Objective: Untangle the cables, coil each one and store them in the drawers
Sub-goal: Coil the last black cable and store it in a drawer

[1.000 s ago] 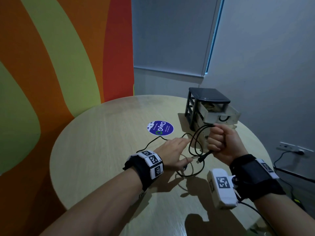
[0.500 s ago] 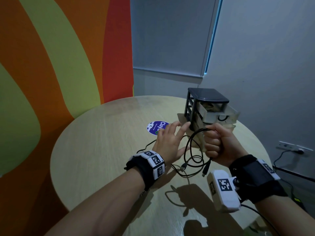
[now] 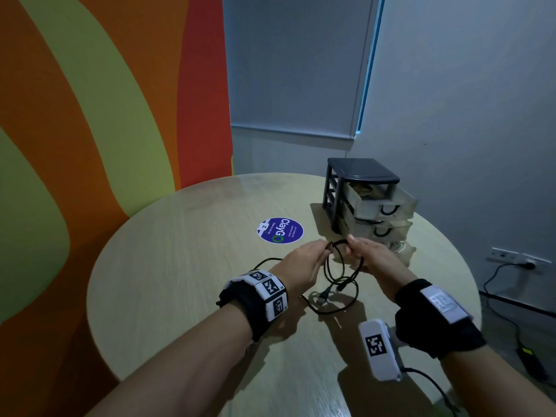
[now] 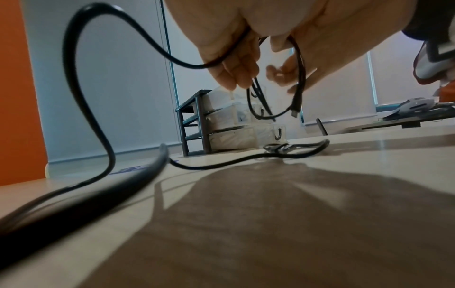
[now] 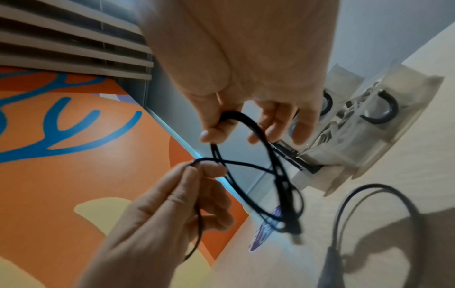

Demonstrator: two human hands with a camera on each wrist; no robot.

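Both hands are up over the round pale wooden table (image 3: 186, 266), mid-coil; right hand (image 3: 371, 255) pinches the top of the thin black cable's (image 3: 341, 276) hanging loops to keep them gathered; left hand (image 3: 301, 263) pinches the next stretch just left of it, likely to feed another turn. The cable's tail trails on the table near the left wrist, so coiling isn't finished. Dark-framed unit of clear plastic drawers (image 3: 373, 203) sits just beyond, drawers pulled open, probably ready for the coil.
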